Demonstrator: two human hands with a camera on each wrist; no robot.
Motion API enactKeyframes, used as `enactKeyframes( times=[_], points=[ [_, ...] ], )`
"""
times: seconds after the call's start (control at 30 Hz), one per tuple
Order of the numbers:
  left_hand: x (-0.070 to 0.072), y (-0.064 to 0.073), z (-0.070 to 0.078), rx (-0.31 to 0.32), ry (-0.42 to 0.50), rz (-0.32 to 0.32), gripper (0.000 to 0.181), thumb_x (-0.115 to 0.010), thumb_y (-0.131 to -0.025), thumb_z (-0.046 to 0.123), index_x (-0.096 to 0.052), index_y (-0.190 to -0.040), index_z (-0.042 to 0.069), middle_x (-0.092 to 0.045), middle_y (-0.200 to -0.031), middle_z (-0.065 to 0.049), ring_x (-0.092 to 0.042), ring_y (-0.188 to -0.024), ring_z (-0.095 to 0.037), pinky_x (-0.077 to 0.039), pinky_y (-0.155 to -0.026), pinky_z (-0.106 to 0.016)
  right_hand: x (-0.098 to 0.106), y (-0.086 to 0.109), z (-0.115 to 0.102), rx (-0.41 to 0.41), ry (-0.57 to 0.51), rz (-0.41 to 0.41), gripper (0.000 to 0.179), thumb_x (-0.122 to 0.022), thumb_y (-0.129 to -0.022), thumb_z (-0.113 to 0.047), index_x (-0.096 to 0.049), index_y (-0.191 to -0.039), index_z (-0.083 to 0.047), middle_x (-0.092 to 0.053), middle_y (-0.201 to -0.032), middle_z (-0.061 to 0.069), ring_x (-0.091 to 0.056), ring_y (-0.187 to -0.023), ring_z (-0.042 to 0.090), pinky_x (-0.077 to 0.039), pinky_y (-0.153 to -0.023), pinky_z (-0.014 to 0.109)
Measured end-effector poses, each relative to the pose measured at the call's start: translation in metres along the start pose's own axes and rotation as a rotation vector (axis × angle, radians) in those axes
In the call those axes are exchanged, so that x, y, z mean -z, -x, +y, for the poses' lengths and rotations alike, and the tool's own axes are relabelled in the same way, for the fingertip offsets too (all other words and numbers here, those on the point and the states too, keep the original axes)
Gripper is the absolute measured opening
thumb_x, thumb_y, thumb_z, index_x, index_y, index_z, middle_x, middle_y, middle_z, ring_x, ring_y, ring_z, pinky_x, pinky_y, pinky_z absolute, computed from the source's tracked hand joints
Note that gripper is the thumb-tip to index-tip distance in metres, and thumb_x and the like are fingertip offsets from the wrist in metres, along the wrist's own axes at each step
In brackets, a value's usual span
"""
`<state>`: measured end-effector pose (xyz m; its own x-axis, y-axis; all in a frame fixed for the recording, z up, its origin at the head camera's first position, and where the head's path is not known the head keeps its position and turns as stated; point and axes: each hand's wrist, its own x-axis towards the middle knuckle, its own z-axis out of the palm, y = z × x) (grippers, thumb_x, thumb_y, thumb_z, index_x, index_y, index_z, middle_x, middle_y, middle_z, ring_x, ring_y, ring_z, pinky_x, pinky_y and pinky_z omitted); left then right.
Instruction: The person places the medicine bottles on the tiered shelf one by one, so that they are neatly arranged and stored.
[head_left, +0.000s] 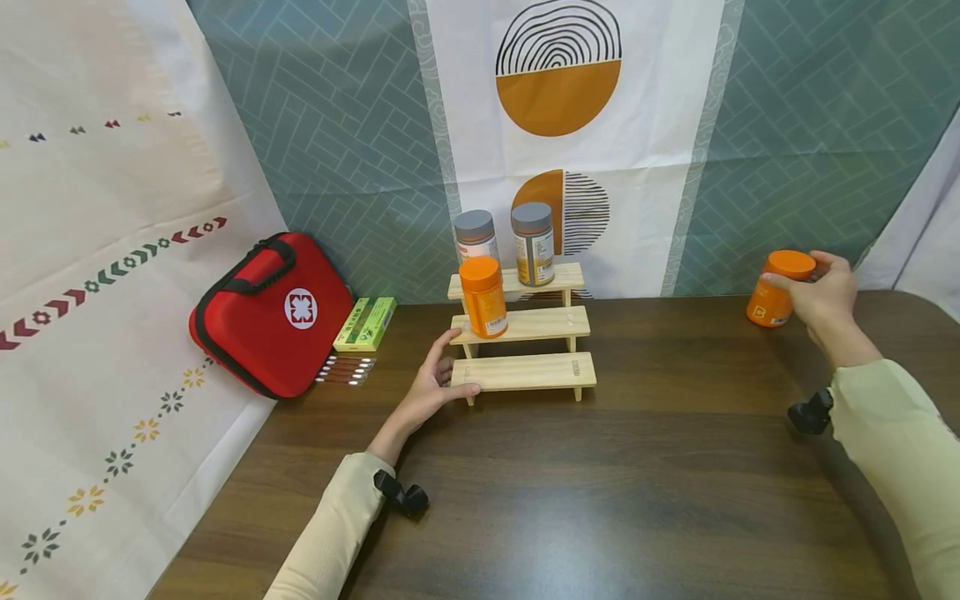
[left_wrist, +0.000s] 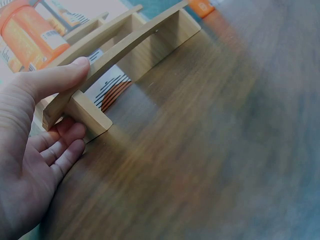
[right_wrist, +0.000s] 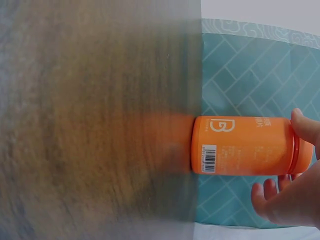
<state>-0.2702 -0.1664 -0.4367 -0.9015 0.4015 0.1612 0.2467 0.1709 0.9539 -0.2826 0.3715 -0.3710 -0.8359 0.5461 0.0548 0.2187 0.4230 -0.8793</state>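
At the middle back of the table stands a three-tier wooden display stand (head_left: 532,372). My left hand (head_left: 429,385) holds the left end of its lowest tier; in the left wrist view the thumb lies over the board and the other fingers curl below it. An orange pill bottle (head_left: 483,298) stands on the middle tier. Two grey-capped bottles, one left (head_left: 476,235) and one right (head_left: 533,244), stand on the top tier. Far to the right, my right hand (head_left: 823,293) grips a second orange pill bottle (right_wrist: 245,146) by its cap, with the bottle upright on the table.
A red first-aid case (head_left: 273,312) leans at the back left. Beside it lie a green-and-yellow box (head_left: 365,323) and a pack of swabs (head_left: 345,370). A patterned cloth (head_left: 345,167) hangs behind the dark wooden table (head_left: 637,467).
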Motion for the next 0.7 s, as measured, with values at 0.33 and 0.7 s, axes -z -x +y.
enactKeyframes(
  times=[0.33, 0.7],
  points=[
    [-0.001, 0.000, 0.000, -0.015, 0.001, 0.004, 0.093, -0.074, -0.082, -0.001, -0.021, -0.153, 0.026, -0.061, -0.109, -0.028, -0.063, -0.087, -0.014, -0.051, -0.078, -0.028, 0.003, 0.001, -0.002, -0.035, -0.017, 0.019, 0.087, -0.069, -0.086, -0.043, -0.026, -0.153, -0.006, -0.034, -0.097, -0.026, -0.032, -0.083, -0.012, -0.041, -0.089, 0.010],
    [0.000, 0.000, -0.001, -0.023, 0.011, 0.002, 0.093, -0.074, -0.082, -0.001, -0.021, -0.153, 0.026, -0.062, -0.107, -0.026, -0.063, -0.087, -0.014, -0.051, -0.078, -0.028, 0.003, 0.011, -0.015, 0.051, -0.007, 0.023, 0.088, -0.071, -0.083, -0.047, -0.032, -0.150, -0.005, -0.037, -0.094, -0.027, -0.036, -0.081, -0.011, -0.035, -0.072, 0.002]
  ],
)
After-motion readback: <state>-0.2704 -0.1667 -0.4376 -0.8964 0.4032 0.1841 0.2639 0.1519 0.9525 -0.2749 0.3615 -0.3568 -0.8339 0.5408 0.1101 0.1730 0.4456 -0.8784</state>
